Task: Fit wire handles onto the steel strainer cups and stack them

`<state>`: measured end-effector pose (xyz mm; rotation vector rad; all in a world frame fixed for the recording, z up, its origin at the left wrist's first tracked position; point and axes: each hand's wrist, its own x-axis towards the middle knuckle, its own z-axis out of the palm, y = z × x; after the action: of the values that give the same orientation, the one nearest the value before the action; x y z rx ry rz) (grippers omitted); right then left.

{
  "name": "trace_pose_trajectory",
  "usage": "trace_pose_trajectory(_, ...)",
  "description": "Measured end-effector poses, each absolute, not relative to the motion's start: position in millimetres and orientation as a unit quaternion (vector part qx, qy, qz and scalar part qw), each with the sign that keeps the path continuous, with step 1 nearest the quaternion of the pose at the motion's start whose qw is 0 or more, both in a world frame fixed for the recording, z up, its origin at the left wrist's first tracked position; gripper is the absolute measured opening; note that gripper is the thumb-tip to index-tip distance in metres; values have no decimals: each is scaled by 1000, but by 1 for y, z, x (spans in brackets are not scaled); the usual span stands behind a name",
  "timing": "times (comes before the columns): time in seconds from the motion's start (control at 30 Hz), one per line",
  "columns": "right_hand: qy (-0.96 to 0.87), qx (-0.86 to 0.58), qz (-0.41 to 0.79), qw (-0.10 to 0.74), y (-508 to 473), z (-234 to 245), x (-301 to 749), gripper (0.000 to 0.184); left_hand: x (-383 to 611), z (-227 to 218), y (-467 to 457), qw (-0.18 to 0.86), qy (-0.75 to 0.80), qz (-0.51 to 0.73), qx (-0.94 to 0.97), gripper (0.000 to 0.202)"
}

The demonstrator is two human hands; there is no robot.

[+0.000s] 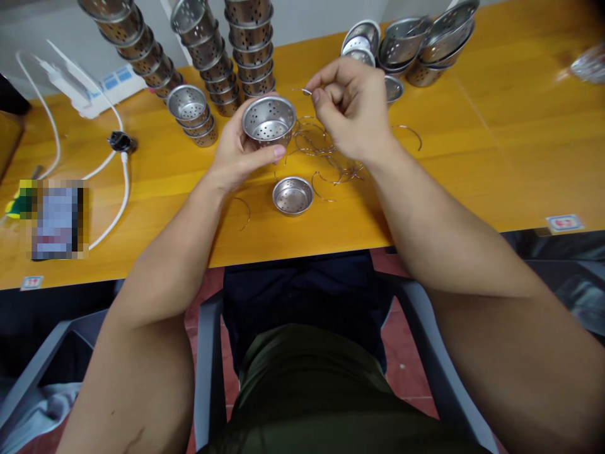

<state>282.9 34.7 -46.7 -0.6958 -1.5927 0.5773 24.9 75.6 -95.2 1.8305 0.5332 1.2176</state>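
My left hand (236, 148) is wrapped round a perforated metal cup (269, 120), held upright above the table with its mouth tipped towards me. Up and to the right, my right hand (347, 104) pinches a short piece of thin wire (302, 91) between thumb and forefinger. The wire's end points left, apart from the cup. Below both hands lies a loose tangle of curved wires (314, 142). A shallow perforated metal dish (293, 196) sits on the table nearer to me, with a few single wire pieces beside it.
Tall stacks of perforated cups (250, 50) stand at the back, with a shorter stack (193, 116) before them. Tilted metal strainers (406, 44) are piled behind my right hand. A white cable (125, 189), a power strip (116, 88) and a blurred phone-like object (57, 221) lie left.
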Motion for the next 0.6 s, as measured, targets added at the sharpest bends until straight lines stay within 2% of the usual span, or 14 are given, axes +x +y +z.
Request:
trace_pose_trajectory(0.17, -701, -298, 226, 608, 30, -46, 280, 52, 24, -100, 80, 403, 210, 516, 726, 109)
trace_pose_trajectory(0.4, -716, -330, 217, 576, 36, -47, 288, 45, 29, -93, 71, 480, 234, 482, 695, 104)
trace_pose_trajectory(0.53, -709, -277, 230, 606, 33, -48, 287, 45, 32, -82, 54, 532, 217, 484, 660, 90)
trace_pose_trajectory(0.6, -718, -261, 236, 601, 29, -48, 284, 37, 33, -78, 47, 537, 201, 482, 663, 82)
